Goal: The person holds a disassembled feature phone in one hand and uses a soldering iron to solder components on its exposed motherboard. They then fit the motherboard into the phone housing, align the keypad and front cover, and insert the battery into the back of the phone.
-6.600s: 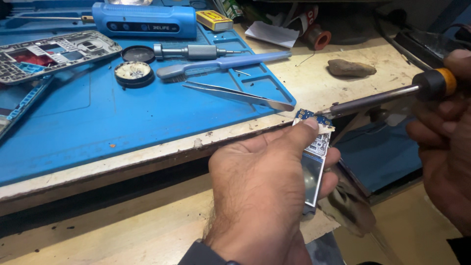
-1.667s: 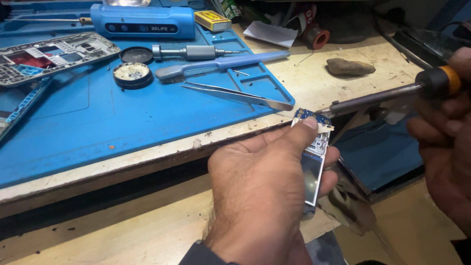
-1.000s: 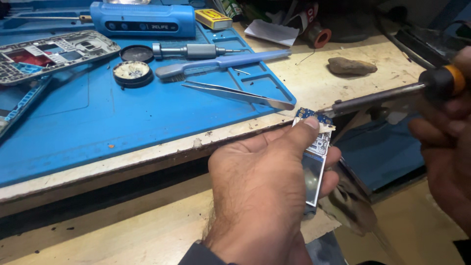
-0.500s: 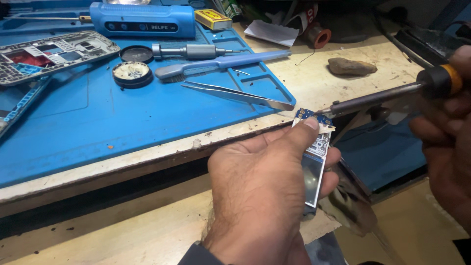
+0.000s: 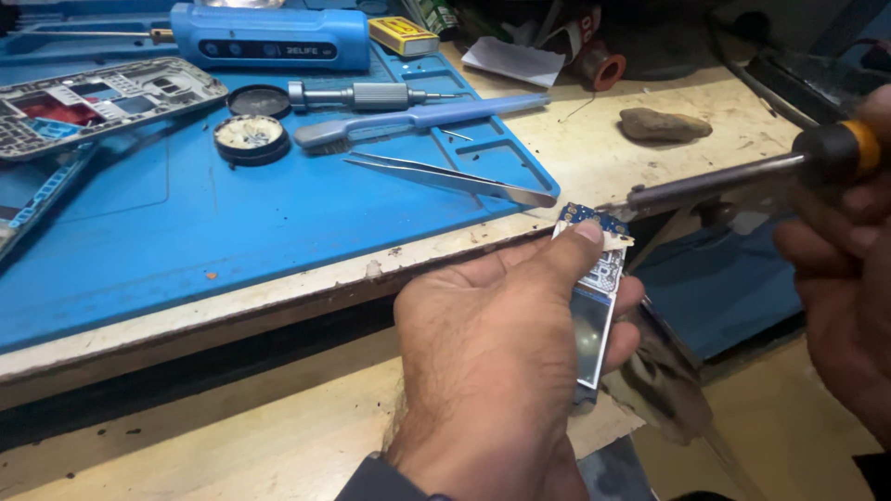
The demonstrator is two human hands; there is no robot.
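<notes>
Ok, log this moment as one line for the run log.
left hand: pinches small circuit board | right hand: holds soldering iron, tip at board's top edge | tweezers on blue mat

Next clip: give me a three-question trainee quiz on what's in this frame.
1. Which hand holds the small circuit board?
2. True or false: the tweezers lie on the blue mat.
3. The soldering iron is held by: A) left hand B) right hand C) neither

Key: 1. left hand, thumb near the board's top edge; 2. true; 3. B
</notes>
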